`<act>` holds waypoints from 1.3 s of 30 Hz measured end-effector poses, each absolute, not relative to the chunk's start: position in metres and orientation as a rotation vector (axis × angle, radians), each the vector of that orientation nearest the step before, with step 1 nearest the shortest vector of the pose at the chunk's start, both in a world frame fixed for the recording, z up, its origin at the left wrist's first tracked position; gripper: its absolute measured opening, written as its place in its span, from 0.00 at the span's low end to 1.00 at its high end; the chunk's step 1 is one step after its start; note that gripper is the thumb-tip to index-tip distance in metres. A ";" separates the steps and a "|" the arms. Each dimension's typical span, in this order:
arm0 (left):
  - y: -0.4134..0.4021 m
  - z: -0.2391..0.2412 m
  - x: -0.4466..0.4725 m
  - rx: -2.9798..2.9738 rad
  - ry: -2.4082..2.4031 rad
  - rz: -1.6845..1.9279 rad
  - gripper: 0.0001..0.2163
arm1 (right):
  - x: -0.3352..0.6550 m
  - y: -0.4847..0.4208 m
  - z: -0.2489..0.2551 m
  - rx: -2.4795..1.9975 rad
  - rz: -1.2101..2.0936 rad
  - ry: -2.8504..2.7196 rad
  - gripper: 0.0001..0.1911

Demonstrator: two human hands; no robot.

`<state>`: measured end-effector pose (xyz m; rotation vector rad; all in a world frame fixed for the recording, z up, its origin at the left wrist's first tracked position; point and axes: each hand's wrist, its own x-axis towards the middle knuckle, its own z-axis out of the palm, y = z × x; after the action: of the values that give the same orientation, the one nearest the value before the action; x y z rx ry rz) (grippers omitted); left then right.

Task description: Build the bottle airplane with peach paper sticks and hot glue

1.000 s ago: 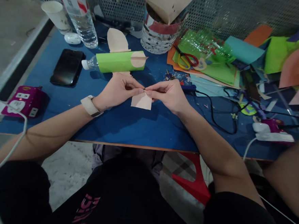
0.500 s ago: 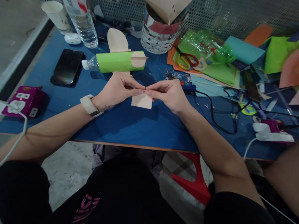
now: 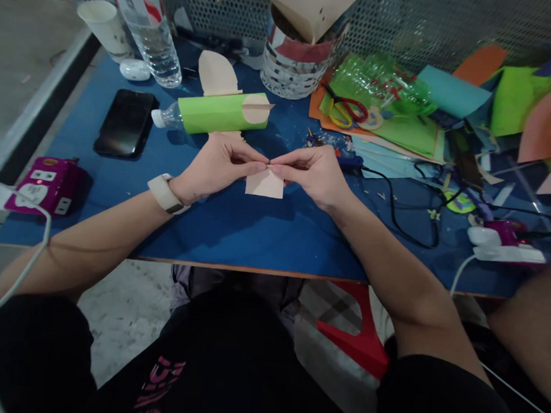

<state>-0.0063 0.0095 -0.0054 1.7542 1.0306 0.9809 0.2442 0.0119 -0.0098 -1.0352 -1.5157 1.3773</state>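
Note:
A small pale peach piece of paper (image 3: 264,185) is pinched along its far edge between both hands, above the table. My left hand (image 3: 221,167) grips it with thumb and forefinger. From the other side my right hand (image 3: 314,173) pinches it too, and the fingertips of the two hands nearly meet. The fingers cover the paper's upper edge. Just beyond the hands lies a plastic bottle (image 3: 168,118) on its side, wrapped in green paper (image 3: 211,114), with peach paper shapes (image 3: 217,75) attached to it.
A phone (image 3: 124,123), water bottle (image 3: 155,41) and paper cup (image 3: 103,28) stand at the left, near a purple power socket (image 3: 45,184). Scissors (image 3: 343,107), coloured paper (image 3: 398,139) and a black cable (image 3: 392,199) lie right. A woven basket (image 3: 289,72) stands behind. Another person's arm (image 3: 534,322) shows right.
The view has shifted very slightly. Both hands keep their pinch on the paper, whose lower part has swung a little to the right.

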 end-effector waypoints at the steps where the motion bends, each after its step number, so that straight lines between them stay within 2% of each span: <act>1: 0.010 -0.005 -0.007 1.766 1.038 0.970 0.10 | 0.244 0.012 -0.010 -1.038 1.376 -1.514 0.22; 20: 0.009 -0.004 -0.008 1.778 1.012 1.061 0.08 | 0.243 0.009 -0.007 -1.036 1.394 -1.515 0.24; 29: 0.009 -0.002 -0.010 1.818 1.060 0.946 0.11 | 0.244 0.011 -0.009 -1.037 1.362 -1.503 0.22; 39: 0.008 0.000 -0.008 1.786 1.016 1.060 0.08 | 0.240 0.008 -0.009 -1.034 1.354 -1.540 0.25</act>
<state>-0.0079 0.0083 0.0000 1.7863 1.0163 1.0595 0.2401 0.0085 -0.0089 -1.0337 -1.5397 1.3540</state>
